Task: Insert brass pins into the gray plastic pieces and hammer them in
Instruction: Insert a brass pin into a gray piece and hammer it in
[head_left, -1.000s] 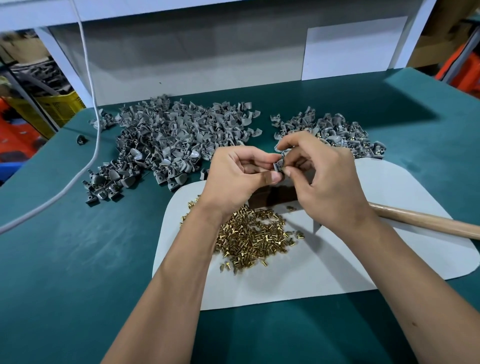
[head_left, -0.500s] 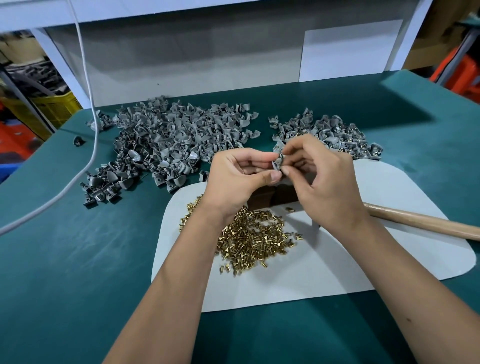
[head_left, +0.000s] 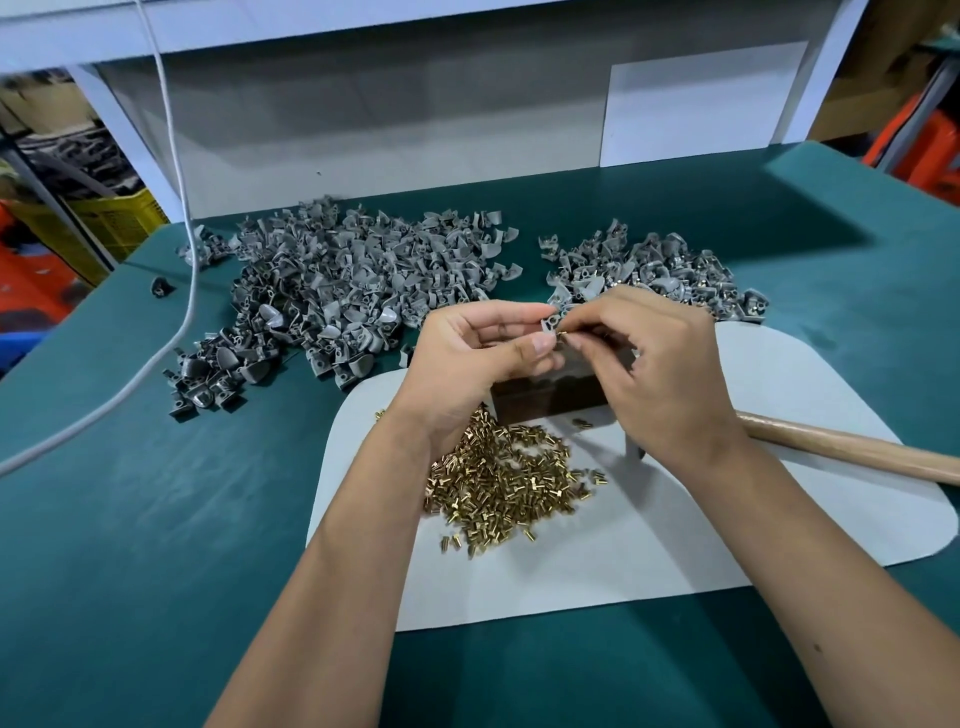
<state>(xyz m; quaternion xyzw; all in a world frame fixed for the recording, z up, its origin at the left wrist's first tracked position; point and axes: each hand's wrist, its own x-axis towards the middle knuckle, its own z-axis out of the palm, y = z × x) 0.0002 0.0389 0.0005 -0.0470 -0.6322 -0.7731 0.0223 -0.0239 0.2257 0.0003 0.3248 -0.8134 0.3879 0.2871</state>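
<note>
**Visitor:** Which step are you on here?

**Operator:** Insertion, I'd say. My left hand pinches one gray plastic piece between thumb and fingertips, held up above the dark block. My right hand pinches a brass pin at its fingertips, with the tip right at the piece. Whether the pin is in the hole yet, I can't tell; it's too small from the head camera.

**Visitor:** And next?

**Operator:** My guess: seat the pin straight, set the piece on the block, then free the right hand for the hammer handle, which lies on the white mat just behind my right wrist. The head is hidden. A pin that leans will probably skew under a blow, so alignment matters most.

**Visitor:** What are the materials like?

**Operator:** The pins are short, shiny and stubby, heaped in the pin pile on the mat under my left wrist; they look likely to roll and scatter. The gray pieces are matte, with curved shell-like flaps and small bored lugs. A large heap lies at back left on the green table cover, and a smaller heap at back right, where some pieces show glints of brass. The mat is smooth with rounded corners; the handle is pale bare wood. A white cable hangs down at left.
</note>
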